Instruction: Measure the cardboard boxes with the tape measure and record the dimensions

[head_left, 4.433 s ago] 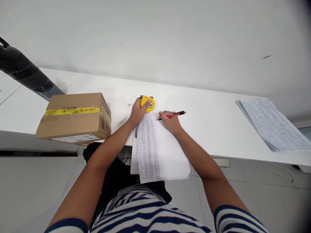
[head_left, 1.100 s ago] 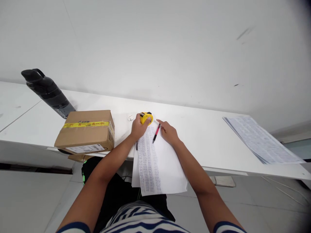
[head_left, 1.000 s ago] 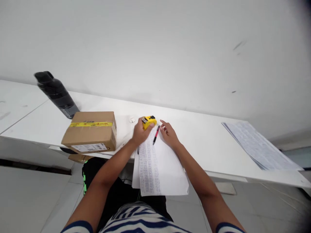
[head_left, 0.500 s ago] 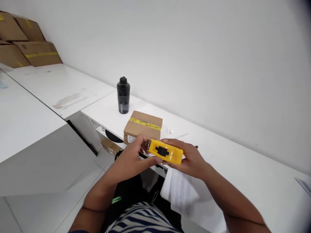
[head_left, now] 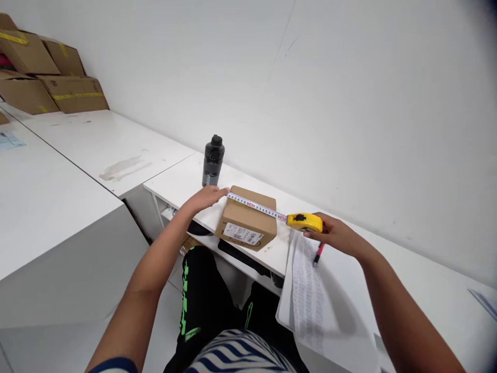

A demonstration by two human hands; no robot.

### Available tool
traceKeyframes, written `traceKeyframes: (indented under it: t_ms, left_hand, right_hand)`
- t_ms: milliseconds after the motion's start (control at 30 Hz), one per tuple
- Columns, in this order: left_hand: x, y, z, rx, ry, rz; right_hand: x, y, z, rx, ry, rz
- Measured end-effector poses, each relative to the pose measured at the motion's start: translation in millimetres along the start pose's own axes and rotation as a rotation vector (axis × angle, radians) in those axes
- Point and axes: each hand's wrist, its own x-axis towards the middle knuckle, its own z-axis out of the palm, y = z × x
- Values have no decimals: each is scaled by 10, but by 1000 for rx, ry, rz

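A small cardboard box sits on the white desk. A white measuring tape blade stretches across the top of the box. My left hand pinches the blade's end at the box's left edge. My right hand grips the yellow tape measure case just right of the box. A red pen lies under my right hand on printed sheets that hang over the desk's front edge.
A black bottle stands behind the box. Other white desks run to the left, with stacked cardboard boxes at the far left. A white wall lies behind. More papers lie at the far right edge.
My right hand let go of the pen and both hands picked up the tape measure. The blade is now pulled out across the box. My view has turned left.
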Motion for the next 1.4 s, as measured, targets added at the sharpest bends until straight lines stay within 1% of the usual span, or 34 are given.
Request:
traceKeyframes:
  t_ms: [33,100,200,300,367,433,500,533,600,667,700,767,833,867,933,967,1000,1067,1133,1267,1400]
  left_hand:
    - [85,-44,56,-2,-9,-12]
    - [176,-109,177,-24,-4,-10]
    - [192,-155,310,-54,-63,-11]
    - [167,-147,358,7,-163,-53]
    - [148,-107,364,91,-159,-51]
    - [119,-31,357,179,-108,0]
    - [82,93,328,254,-61,69]
    - [67,177,304,279,-58,102]
    - [65,386,246,293,-75,162]
    - [129,631,204,278,-104,221]
    - [192,751,202,270,-121,244]
    - [372,953,257,272,-187,264]
    - [588,1063,390,342,-269,260]
    - [690,1076,478,415,-292,261]
    - [841,1026,659,618,-274,271]
    - [882,973,738,726,-249,275]
    - [899,909,802,824,-225,274]
    - [876,775,876,950,-239,253]
    - [819,669,891,949,-299,236]
    - [744,581,876,913,-293,268]
    - [764,531,885,851,-315,333]
  right_hand:
    - [20,24,-15,16,-33,34]
    - [76,-3,-30,30,-114,72]
    - [164,-127,-29,18,-148,41]
    - [218,-172,-2,33,-168,11]
    - [226,-136,24,37,-141,-5]
    - [205,-89,40,19,-54,-40]
    - [139,-80,42,-15,74,-105]
    - [83,-102,44,-34,146,-152]
    - [-77,-214,77,-82,292,-279]
    - [-278,-422,200,-145,444,-418]
    - [-377,-558,308,-177,520,-478]
    - [-526,-864,611,-192,669,-512]
    - [-567,-1160,979,-176,751,-473]
    - [-544,-1286,1159,-161,777,-450]
    - [-438,-1467,1455,-94,819,-340]
    - [-371,-1521,1562,-64,833,-289]
    - [-306,-1554,1640,-41,842,-244]
    - [-201,-1574,1732,-24,844,-181]
    - [-139,-1563,1774,-21,833,-140]
    - [-96,-1542,1804,12,824,-125]
    - [-74,-1529,1810,35,819,-127]
